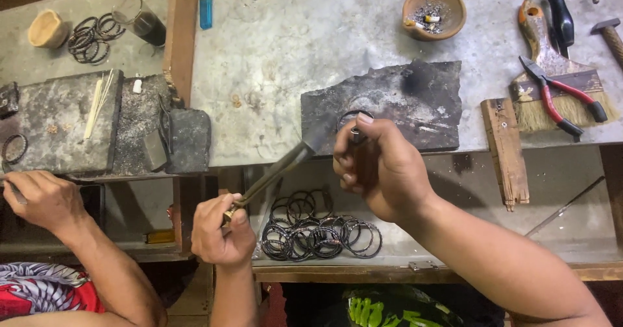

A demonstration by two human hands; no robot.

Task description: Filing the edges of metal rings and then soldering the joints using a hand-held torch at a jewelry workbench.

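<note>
- A co-worker's hand (40, 198) rests at the far left edge of the bench, below a dark slab bearing thin pale sticks (98, 97)
- The left hand (222, 228) is clenched tight round the handle of a metal hammer (285, 163), whose shaft angles up to the right, its head over a charred block (415, 100)
- A heap of dark bangles (321, 228) lies in the open drawer between the two forearms
- The right hand (383, 171) grips a dark rod-like tool (359, 146), fingers wrapped shut; a bangle (350, 116) sits at its tip on the block
- Red-handled pliers (563, 96) lie across a paintbrush (551, 74) at right; a clay ashtray (433, 11) stands behind
</note>
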